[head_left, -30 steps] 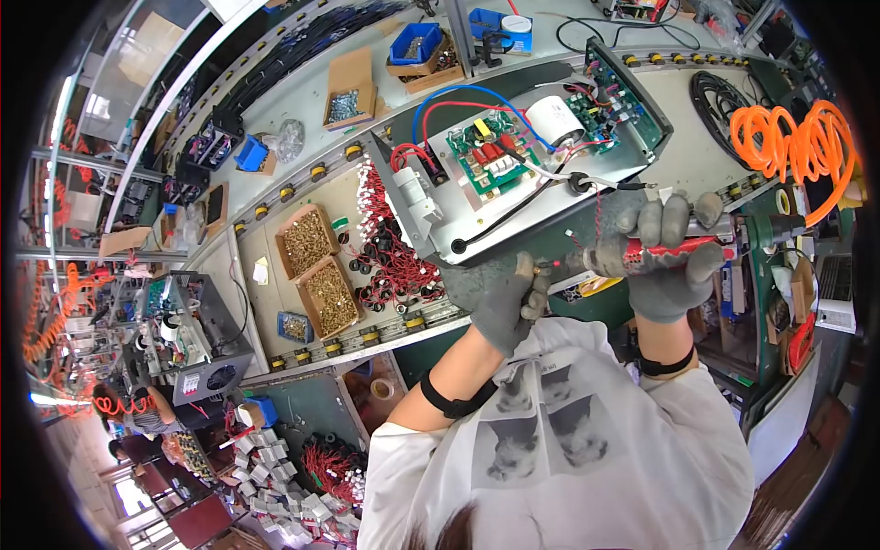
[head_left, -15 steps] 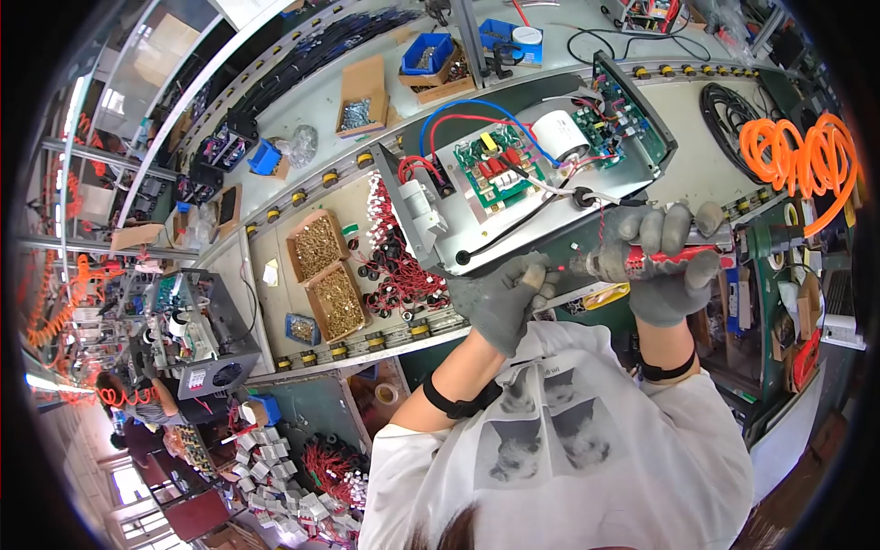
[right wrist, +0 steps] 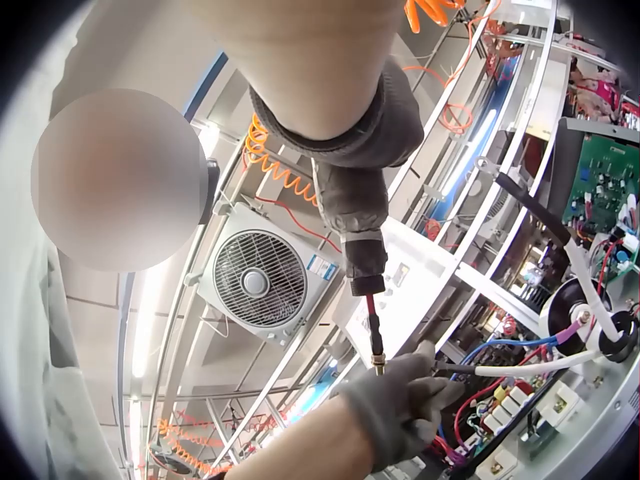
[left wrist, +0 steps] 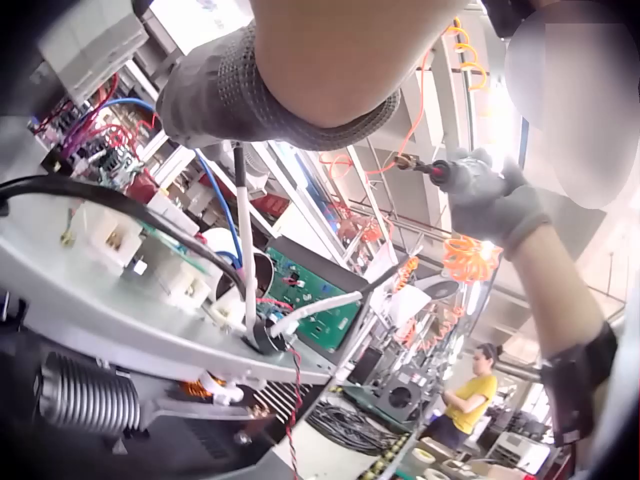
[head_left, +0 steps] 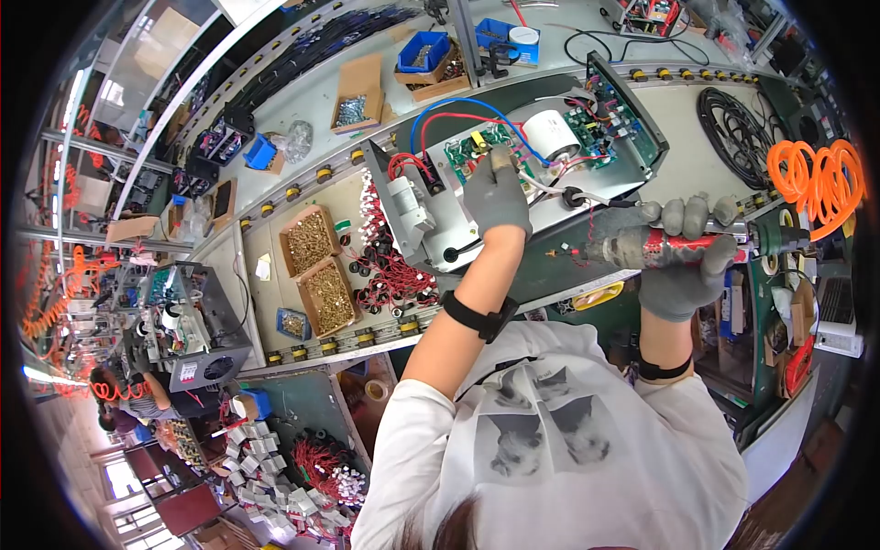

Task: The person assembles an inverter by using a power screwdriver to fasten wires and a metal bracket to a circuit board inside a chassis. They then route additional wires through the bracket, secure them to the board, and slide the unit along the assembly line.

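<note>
My gloved left hand (head_left: 498,197) reaches over the green circuit board (head_left: 463,158) in the open metal chassis (head_left: 541,229). Its fingers pinch the black-sleeved end of a white cable (right wrist: 500,371); the fingertips are partly hidden. Lower right, my gloved right hand (head_left: 683,275) grips a red power screwdriver (head_left: 674,249), held level with its bit pointing left. A small brass-coloured screw (right wrist: 378,362) sits at the bit's tip. Beside the board, a large white capacitor (head_left: 552,135) stands with blue and red wires running past it.
Left of the chassis lie cartons of brass screws (head_left: 327,298) and a heap of red-wired parts (head_left: 394,275). An orange coiled hose (head_left: 816,188) hangs at right, near a black cable coil (head_left: 729,133). Rollers (head_left: 367,337) line the bench edge.
My left hand has left the screwdriver's tip and moved up over the circuit board to the cable end. My right hand still holds the screwdriver in nearly the same place.
</note>
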`<state>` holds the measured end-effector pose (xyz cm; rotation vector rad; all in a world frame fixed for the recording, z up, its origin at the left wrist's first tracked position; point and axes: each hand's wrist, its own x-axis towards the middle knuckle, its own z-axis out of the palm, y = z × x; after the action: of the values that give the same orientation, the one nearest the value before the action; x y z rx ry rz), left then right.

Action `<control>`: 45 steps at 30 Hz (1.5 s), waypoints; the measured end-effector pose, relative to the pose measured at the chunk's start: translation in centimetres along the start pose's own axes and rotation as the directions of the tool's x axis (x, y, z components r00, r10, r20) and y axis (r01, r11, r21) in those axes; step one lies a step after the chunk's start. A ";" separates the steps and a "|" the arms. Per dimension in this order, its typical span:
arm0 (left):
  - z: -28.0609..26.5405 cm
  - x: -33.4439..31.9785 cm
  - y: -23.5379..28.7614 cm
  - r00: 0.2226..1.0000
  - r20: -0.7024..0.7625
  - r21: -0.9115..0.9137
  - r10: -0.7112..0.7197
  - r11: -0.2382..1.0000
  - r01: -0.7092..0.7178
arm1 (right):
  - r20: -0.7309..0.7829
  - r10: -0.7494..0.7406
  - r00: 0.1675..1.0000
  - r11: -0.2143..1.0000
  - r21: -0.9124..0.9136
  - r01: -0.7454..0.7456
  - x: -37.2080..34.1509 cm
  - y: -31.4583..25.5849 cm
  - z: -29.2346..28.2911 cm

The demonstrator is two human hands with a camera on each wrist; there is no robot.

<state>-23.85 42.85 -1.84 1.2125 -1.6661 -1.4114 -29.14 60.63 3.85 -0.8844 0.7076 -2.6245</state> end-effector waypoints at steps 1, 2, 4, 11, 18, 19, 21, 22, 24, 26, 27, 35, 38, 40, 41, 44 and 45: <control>0.4 0.4 -0.8 1.000 0.001 -0.002 -0.003 1.000 0.003 | 0.000 0.002 1.000 1.000 -0.003 -0.002 0.0 -0.3 -0.1; 0.8 1.1 -2.4 0.998 0.003 -0.202 -0.068 0.977 0.067 | -0.010 -0.002 1.000 1.000 -0.006 0.002 0.0 -0.7 -0.2; 1.1 2.2 -4.6 0.932 0.130 -0.603 -0.339 0.719 0.346 | -0.019 -0.002 1.000 1.000 -0.006 0.001 0.3 -1.5 -0.5; -2.5 -0.1 -8.1 0.865 0.465 0.023 -0.190 0.979 0.203 | 0.022 -0.023 1.000 0.998 -0.065 0.024 2.3 -3.4 -0.5; -3.3 -0.2 -10.1 0.849 0.529 -0.192 0.001 0.974 0.119 | 0.058 -0.069 0.996 0.991 -0.115 0.075 2.5 4.2 1.8; -3.2 -0.1 -10.6 0.848 0.529 -0.295 0.020 0.942 0.162 | 0.062 -0.080 0.995 0.990 -0.115 0.087 2.8 5.7 1.8; -2.8 0.3 -11.7 0.855 0.518 -0.319 0.030 0.934 0.160 | -0.008 -0.097 0.995 0.983 -0.157 0.095 3.0 8.3 2.6; -2.8 0.4 -11.9 0.856 0.517 -0.269 -0.011 0.947 0.175 | -0.043 -0.092 0.995 0.981 -0.173 0.083 3.2 9.4 2.7; -3.0 0.5 -11.6 0.851 0.522 -0.237 -0.063 0.948 0.215 | -0.071 -0.081 0.994 0.980 -0.186 0.067 3.3 10.8 2.6; -2.9 0.3 -11.7 0.851 0.521 -0.272 -0.069 0.932 0.242 | -0.120 0.016 0.993 0.966 -0.256 -0.046 3.3 11.7 2.2; -2.9 0.3 -11.8 0.848 0.525 -0.301 -0.075 0.915 0.267 | -0.114 0.024 0.993 0.966 -0.254 -0.053 3.3 12.1 2.0; -3.0 0.4 -12.3 0.832 0.553 -0.367 -0.043 0.884 0.289 | -0.141 0.019 0.990 0.969 -0.242 -0.053 3.5 13.2 1.1; -3.5 0.4 -11.7 0.823 0.565 -0.344 -0.069 0.887 0.310 | -0.151 0.029 0.988 0.970 -0.236 -0.064 3.3 13.3 1.3; -3.5 1.0 -12.6 0.766 0.642 -0.334 -0.028 0.889 0.313 | -0.151 0.025 0.988 0.970 -0.234 -0.060 3.1 13.4 1.9; -3.6 1.0 -12.2 0.769 0.639 -0.335 -0.027 0.890 0.310 | -0.135 -0.014 0.991 0.957 -0.290 -0.026 3.0 13.5 2.4; -2.8 0.3 -11.3 0.852 0.524 -0.364 0.004 0.905 0.220 | -0.084 -0.077 0.993 0.925 -0.377 0.040 2.6 14.6 3.3; -2.3 0.2 -11.2 0.903 0.423 -0.281 -0.075 0.936 0.210 | -0.051 -0.102 0.993 0.909 -0.411 0.073 2.5 15.1 3.3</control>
<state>-19.12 41.78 -12.15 0.9106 -1.5398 -2.0518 -27.37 45.71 -0.66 -0.9499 1.3014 -2.6403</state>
